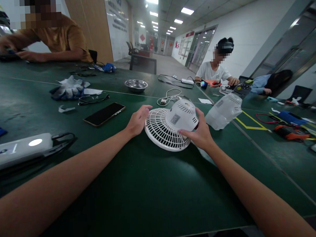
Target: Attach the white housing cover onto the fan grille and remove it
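1. While the right hand [202, 134] is clamped on the housing [184, 115] of the fan [172, 127], the left hand [137, 122] is at the left edge of the guard [161, 130]. Its fingers are stretched, not closed around anything, and if they touch the rim I cannot tell
2. The fan is in front of the person, over the middle of the near table [140, 190], with guard down and housing up. Whether the guard rests fully on the table, I cannot tell
3. To hold it well, in my opinion, the right hand should bear the weight by the housing, which looks solid. The left should only steady the rim, since thin bars may bend
4. Any turning is better done slowly, with both hands
5. Just to the right of the right hand stands a white part [222, 111], leaning; an elbow or wrist could knock it
6. Behind the fan lies a cable [163, 102], which might catch on the guard
7. Beyond the left forearm are a phone [104, 114], then gloves [67, 88]; a bowl [135, 85] is farther back
8. Two co-workers, in brown [64, 40] and in white [213, 71], sit well apart and do not hinder
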